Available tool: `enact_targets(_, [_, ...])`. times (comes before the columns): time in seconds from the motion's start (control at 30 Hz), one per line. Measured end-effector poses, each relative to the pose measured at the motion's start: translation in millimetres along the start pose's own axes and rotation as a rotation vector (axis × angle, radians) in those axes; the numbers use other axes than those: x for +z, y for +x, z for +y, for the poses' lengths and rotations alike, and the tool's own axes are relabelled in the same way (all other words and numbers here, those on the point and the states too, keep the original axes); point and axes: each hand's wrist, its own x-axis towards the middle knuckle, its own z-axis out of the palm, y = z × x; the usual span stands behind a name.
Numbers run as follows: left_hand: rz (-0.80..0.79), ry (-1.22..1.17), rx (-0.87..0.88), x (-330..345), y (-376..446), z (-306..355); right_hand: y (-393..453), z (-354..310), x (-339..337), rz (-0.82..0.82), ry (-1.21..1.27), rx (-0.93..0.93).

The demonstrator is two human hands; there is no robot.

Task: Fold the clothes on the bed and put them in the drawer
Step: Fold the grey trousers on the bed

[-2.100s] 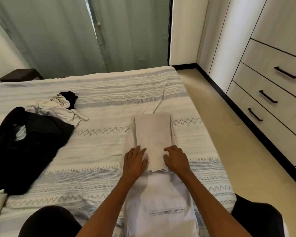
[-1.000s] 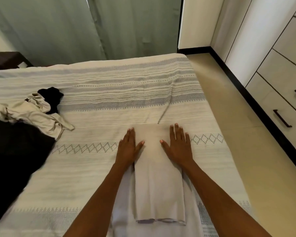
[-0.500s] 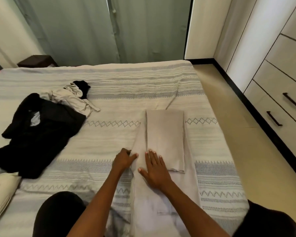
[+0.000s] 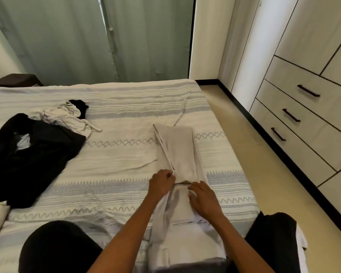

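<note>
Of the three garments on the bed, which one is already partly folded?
The beige trousers, flat in a neat strip under both hands. The black garment and the crumpled beige garment lie loose at the left.

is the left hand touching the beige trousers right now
Touching. The head view shows the left hand with fingers curled round the edge of the beige trousers at the fold, no gap between them.
</note>
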Motion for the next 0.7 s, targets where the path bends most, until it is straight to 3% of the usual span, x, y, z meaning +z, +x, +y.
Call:
enact_targets(0.07, [-0.11,0.342,0.155,13.2,-10.2,-10.4,-17.2,8.5,-0.8,-0.042,-0.021,0.026])
enact_targets(0.1, [-0.132,0.394,0.215,14.7,-15.0,-15.7,-23.8,13.1,-0.5,-0.067,-0.02,0.031])
enact_targets(0.23, [-0.165,0.447,0.355,9.0,-27.6,-39.1,-49.0,26.9,-5.8,-0.075,0.023,-0.009])
enact_targets(0.37, [-0.135,0.523,0.458,7.4,-24.7,-65.8,-75.6,25.9,-30.3,-0.096,0.011,-0.224])
enact_targets(0.57, [-0.017,0.481,0.54,11.7,-50.1,-59.3,-121.7,-28.6,-54.8,-0.519,-0.182,-0.394])
enact_targets(0.7, [-0.053,0.448,0.561,14.4,-59.7,-63.7,-140.5,-32.9,-44.2,-0.564,-0.324,-0.425])
